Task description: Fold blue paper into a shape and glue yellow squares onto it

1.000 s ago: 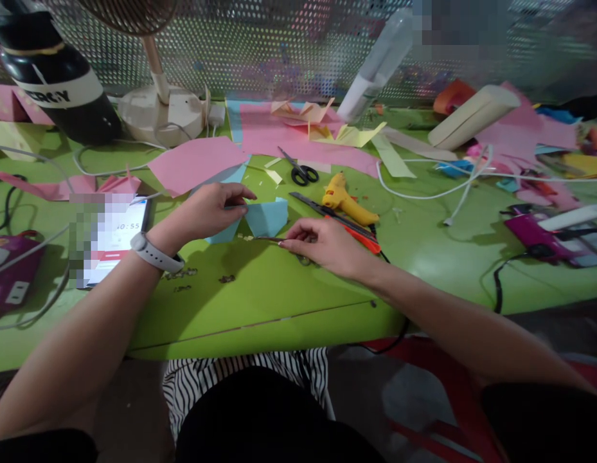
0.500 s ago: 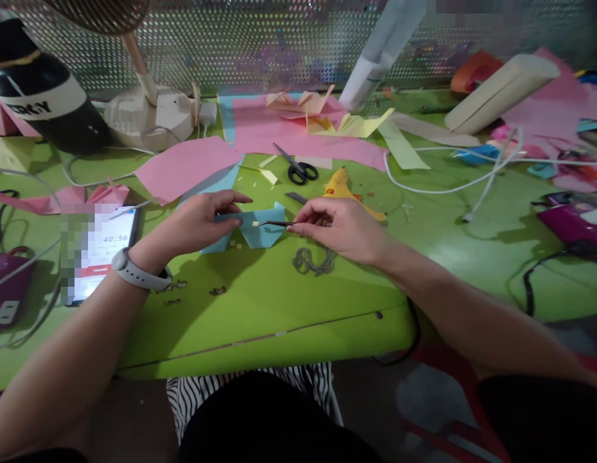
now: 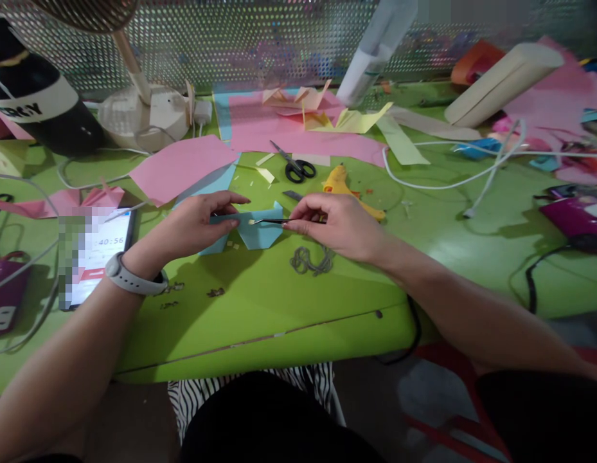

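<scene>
My left hand (image 3: 205, 218) pinches a folded piece of light blue paper (image 3: 260, 233) by its left part, holding it just above the green table. In my right hand (image 3: 334, 225) is a pair of dark tweezers (image 3: 274, 221), gripped between thumb and fingers. A tiny pale yellow paper piece (image 3: 252, 222) is at the tweezer tips, against the blue paper; whether it touches is too small to tell. Other small yellow bits (image 3: 233, 245) lie below the blue paper. A tangle of grey cord (image 3: 311, 260) rests under my right hand.
Black-handled scissors (image 3: 298, 170) and a yellow glue gun (image 3: 335, 180) lie beyond my hands. Pink paper sheets (image 3: 182, 168) spread behind. A phone (image 3: 103, 257) is by my left wrist. A fan base (image 3: 144, 119), dark bottle (image 3: 42, 96) and white cable (image 3: 443, 188) surround the work area.
The view has shifted slightly. My hands, the blue paper and the tweezers keep nearly the same positions, with the tweezer tips still at the paper.
</scene>
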The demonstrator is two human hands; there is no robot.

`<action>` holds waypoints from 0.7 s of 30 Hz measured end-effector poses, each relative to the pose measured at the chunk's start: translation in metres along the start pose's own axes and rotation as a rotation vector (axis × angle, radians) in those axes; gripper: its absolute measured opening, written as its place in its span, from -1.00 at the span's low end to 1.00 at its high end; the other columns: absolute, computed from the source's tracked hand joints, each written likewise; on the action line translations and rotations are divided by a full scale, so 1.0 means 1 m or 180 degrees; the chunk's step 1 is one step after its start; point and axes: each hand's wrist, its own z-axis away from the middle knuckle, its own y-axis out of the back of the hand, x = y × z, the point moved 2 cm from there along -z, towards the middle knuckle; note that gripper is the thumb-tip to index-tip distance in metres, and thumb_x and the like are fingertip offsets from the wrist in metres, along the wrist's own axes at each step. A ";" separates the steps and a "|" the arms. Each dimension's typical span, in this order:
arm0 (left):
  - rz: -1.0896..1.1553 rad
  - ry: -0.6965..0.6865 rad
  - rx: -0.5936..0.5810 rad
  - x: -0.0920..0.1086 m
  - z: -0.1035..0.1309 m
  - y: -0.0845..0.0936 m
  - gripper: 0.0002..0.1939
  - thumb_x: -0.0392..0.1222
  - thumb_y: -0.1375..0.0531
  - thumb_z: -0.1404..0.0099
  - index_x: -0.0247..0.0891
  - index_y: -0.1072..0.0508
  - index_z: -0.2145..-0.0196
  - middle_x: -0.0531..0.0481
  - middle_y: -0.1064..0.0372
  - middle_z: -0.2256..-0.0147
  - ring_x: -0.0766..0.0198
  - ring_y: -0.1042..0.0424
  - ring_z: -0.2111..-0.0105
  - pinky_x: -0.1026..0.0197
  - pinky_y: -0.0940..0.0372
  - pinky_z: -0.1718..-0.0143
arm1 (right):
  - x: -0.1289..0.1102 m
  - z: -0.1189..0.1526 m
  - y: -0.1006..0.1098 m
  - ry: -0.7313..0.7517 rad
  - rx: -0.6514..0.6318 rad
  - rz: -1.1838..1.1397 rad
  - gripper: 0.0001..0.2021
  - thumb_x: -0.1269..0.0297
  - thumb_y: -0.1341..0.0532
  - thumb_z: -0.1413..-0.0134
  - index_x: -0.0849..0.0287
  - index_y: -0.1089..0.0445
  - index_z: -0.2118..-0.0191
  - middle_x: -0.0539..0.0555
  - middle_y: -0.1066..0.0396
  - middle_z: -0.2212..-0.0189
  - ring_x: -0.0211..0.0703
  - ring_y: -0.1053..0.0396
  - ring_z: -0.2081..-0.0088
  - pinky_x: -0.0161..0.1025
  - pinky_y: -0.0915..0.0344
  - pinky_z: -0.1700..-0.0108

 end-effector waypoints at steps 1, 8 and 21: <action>-0.0007 -0.0016 0.0006 0.000 0.000 0.000 -0.56 -0.16 -0.16 -0.29 -0.30 -0.41 -0.10 -0.13 -0.53 0.18 0.20 -0.48 0.26 0.16 -0.32 0.24 | 0.000 0.000 0.000 0.0009 -0.0001 0.0011 -0.77 0.11 -0.32 -0.05 0.18 -0.44 0.40 0.05 -0.44 0.50 -0.21 -0.34 0.45 -0.21 -0.24 0.40; -0.0029 -0.0066 0.0021 0.001 0.001 0.000 -0.58 -0.18 -0.16 -0.29 -0.30 -0.42 -0.09 -0.13 -0.53 0.19 0.21 -0.47 0.27 0.18 -0.31 0.25 | 0.000 0.000 -0.001 0.0014 0.0012 0.0012 -0.83 0.18 -0.33 -0.04 0.18 -0.45 0.40 0.04 -0.45 0.49 -0.22 -0.34 0.45 -0.21 -0.24 0.40; -0.0022 -0.0001 -0.0007 0.006 0.001 0.001 -0.58 -0.15 -0.15 -0.28 -0.28 -0.44 -0.07 -0.13 -0.53 0.19 0.21 -0.47 0.27 0.17 -0.32 0.26 | -0.001 0.000 -0.003 -0.0075 0.0016 0.0083 -0.85 0.20 -0.33 -0.05 0.17 -0.46 0.40 0.04 -0.46 0.49 -0.20 -0.36 0.44 -0.20 -0.24 0.39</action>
